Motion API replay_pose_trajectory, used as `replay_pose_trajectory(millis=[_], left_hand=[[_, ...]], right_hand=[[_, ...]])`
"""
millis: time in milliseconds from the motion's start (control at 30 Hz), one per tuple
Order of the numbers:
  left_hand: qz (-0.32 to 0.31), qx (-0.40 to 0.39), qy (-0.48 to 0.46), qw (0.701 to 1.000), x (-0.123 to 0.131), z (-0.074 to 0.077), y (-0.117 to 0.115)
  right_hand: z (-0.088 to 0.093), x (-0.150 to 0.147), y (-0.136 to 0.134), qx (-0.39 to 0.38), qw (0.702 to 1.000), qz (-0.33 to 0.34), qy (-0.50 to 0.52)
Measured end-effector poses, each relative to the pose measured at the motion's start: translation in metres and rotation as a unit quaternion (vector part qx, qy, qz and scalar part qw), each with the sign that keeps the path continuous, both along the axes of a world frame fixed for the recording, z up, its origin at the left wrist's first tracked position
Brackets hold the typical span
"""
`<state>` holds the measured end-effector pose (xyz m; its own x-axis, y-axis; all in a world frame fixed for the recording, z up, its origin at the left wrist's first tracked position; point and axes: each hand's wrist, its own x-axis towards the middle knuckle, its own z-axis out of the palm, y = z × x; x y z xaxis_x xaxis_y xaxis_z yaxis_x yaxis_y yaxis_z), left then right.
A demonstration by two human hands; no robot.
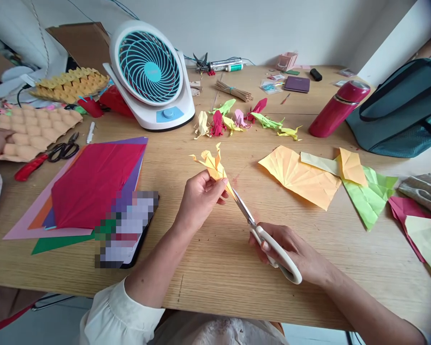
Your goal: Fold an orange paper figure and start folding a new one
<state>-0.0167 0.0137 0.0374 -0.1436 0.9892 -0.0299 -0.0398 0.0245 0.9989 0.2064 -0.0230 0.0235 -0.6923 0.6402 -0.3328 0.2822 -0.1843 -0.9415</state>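
A yellow-orange origami figure (212, 165) is held over the middle of the table (208, 278), pinched between the thumb and fingers of the left hand (197, 196). White-handled scissors (250, 221) are gripped in the right hand (296, 247), its fingers curled about the handles; the blades are pointed at the figure's narrow lower end — whether paper lies between them cannot be told. Very little weight is to be expected of the figure: the layered body should be fairly stiff, while the thin tips would be easily bent or torn. It is best taken by the thick folded middle, pressed lightly so that no crease is crushed. Beyond the hands, small folded paper figures (218, 124) are clustered near a fan (153, 72); a creased orange sheet (298, 179) is laid to the right.
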Motion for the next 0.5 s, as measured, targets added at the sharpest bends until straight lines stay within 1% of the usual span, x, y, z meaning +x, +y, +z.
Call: replay_pose_trajectory(millis=[133,500], left_hand=[[-0.008,0.0,-0.006,1.0,-0.0004,-0.002,-0.0006],[-0.008,-0.001,-0.002,1.0,-0.0003,-0.003,-0.0003]], right_hand=[[0.0001,-0.0008,-0.0002,-0.014,1.0,-0.009,0.0],[0.0005,-0.002,-0.0001,-0.017,1.0,-0.02,-0.015]])
